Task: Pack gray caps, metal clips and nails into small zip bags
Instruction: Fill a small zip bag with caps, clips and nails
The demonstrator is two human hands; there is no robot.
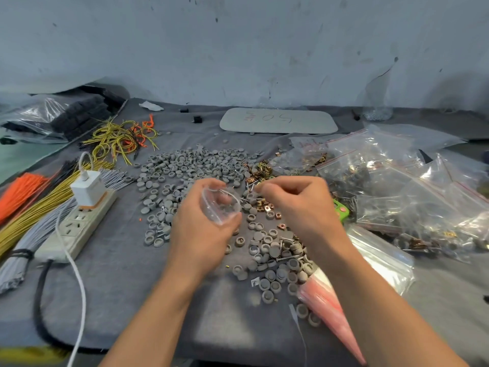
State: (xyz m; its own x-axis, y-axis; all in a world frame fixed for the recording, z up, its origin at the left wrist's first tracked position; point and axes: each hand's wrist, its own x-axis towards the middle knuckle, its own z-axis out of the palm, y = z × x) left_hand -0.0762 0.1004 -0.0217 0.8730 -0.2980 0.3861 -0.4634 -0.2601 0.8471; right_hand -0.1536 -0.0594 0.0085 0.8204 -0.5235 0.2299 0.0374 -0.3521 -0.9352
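Two hands meet above the tabletop [127, 282]. Your left hand [203, 229] grips the small zip bag [221, 205] open. Your right hand [293, 200] is just right of it, fingertips pressed together over the nails [251, 185], perhaps pinching one; you cannot tell.

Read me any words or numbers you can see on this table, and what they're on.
"SOS" or "505": red handwriting on the pale oval board; cannot tell which. Smaller marks beside it are unclear.
Faint red writing on a clear bag: too blurred to read.
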